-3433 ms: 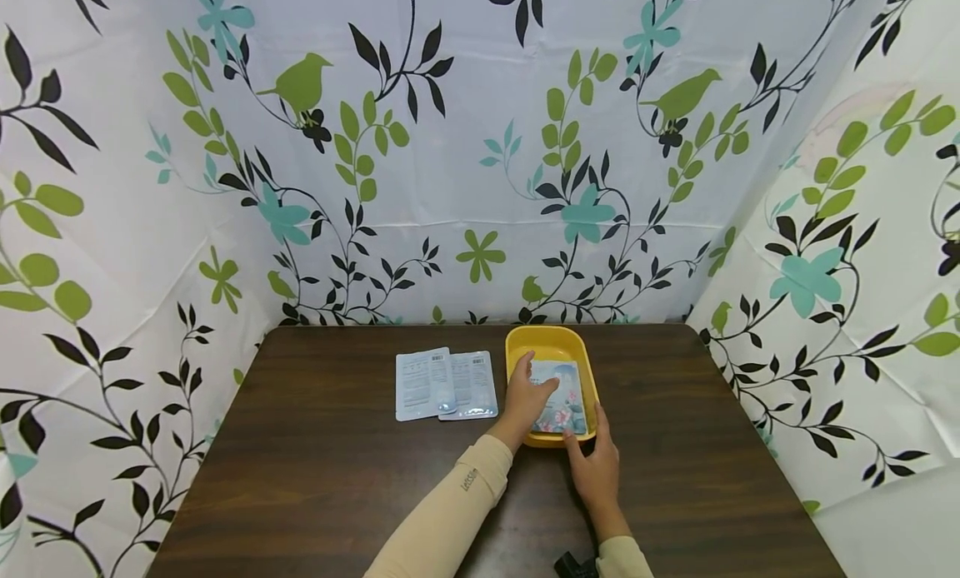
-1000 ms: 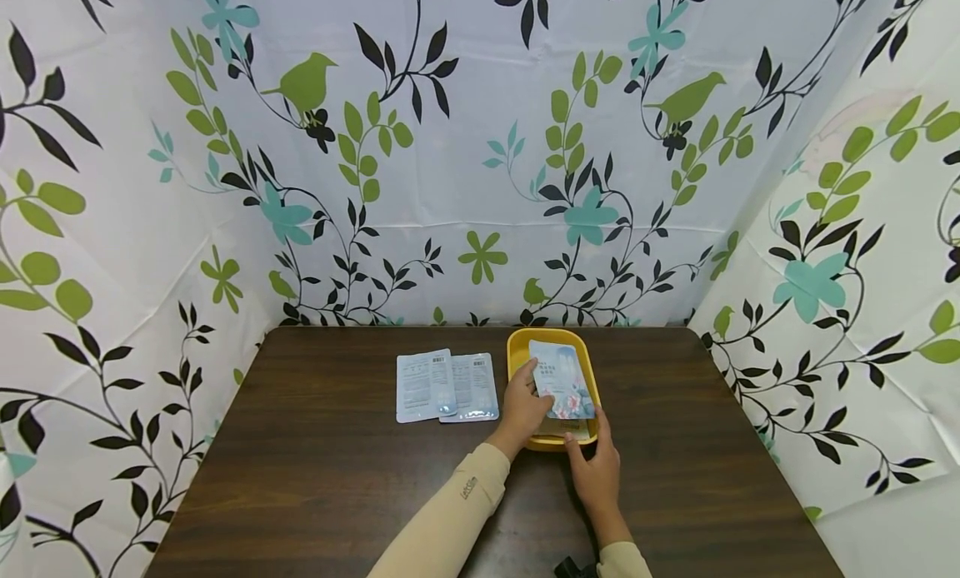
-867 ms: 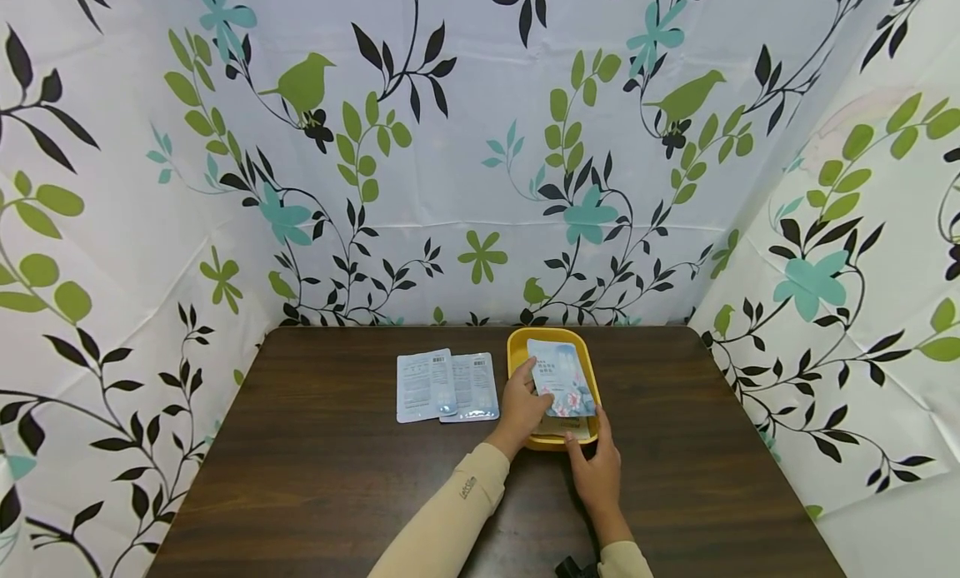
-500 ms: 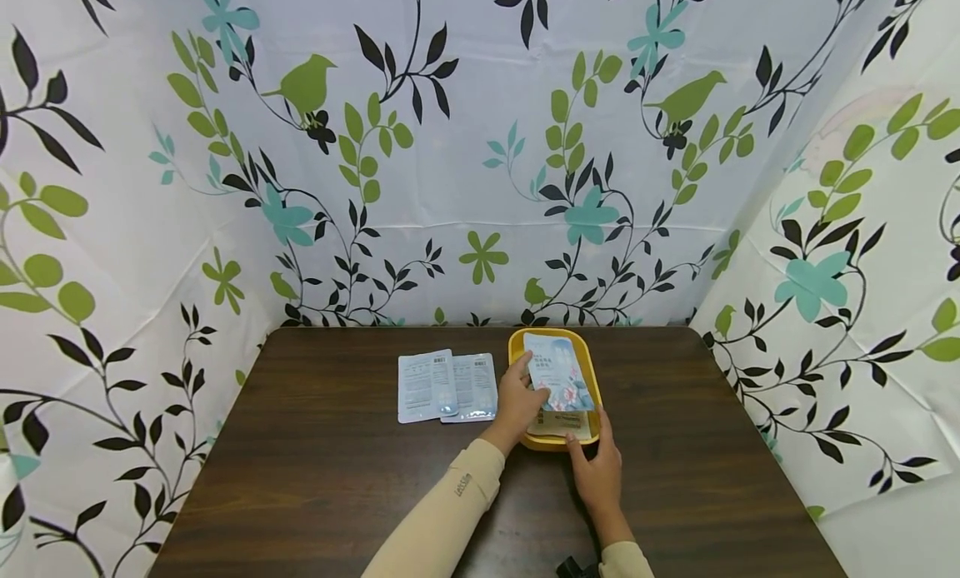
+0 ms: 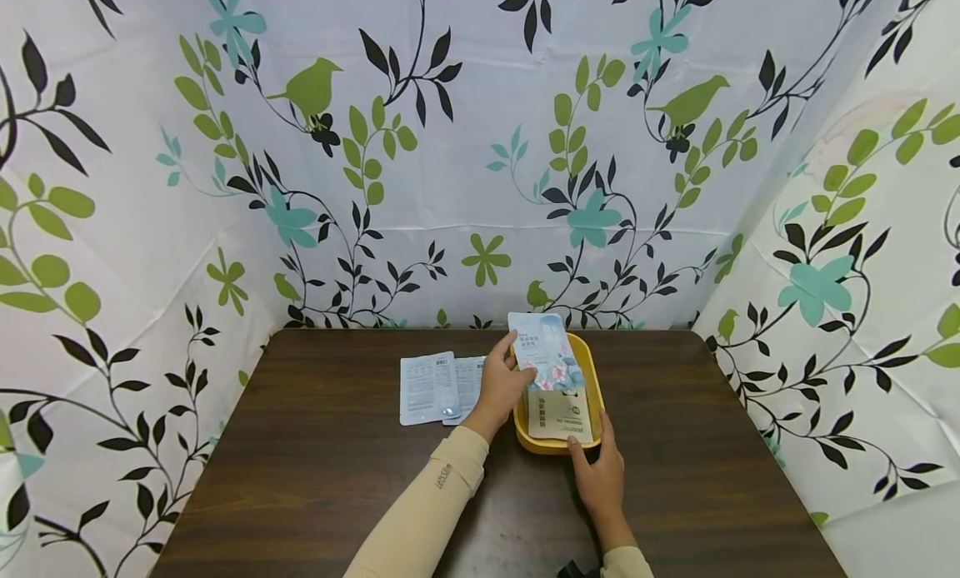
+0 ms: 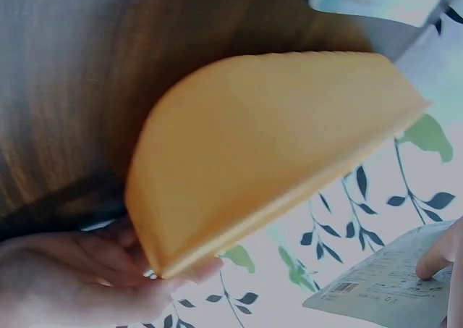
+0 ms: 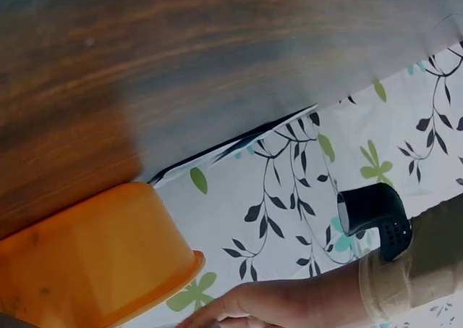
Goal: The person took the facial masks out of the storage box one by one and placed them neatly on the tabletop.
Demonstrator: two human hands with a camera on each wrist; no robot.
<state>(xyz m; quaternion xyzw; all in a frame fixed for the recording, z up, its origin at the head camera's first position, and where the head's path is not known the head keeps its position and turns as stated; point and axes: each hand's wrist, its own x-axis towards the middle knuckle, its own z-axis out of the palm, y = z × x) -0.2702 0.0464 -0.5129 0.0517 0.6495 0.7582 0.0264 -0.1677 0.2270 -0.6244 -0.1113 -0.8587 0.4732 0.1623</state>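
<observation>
My left hand (image 5: pixel 501 388) pinches the left edge of a light blue floral sheet mask packet (image 5: pixel 547 353), thumb on its front. This packet (image 6: pixel 383 277) is lifted and slants over the left side of a yellow plastic tray (image 5: pixel 591 370). Beneath it a beige packet (image 5: pixel 558 416) lies in the tray. My right hand (image 5: pixel 600 470) grips the tray's front right corner, its thumb over the rim. In the left wrist view the right hand (image 6: pixel 87 277) holds the tray's edge. Most of the tray's inside is hidden by the packets.
Left of the tray, two pale packets (image 5: pixel 427 388) overlap on the dark wood table (image 5: pixel 337 478), printed backs up. The left forearm partly blocks the table's front. Patterned cloth (image 5: pixel 450 145) hangs directly behind the table.
The left hand has taken hold of the blue packet in the tray, then raised it and moved it left. More of the beige packet below now shows. The right hand stays at the corner.
</observation>
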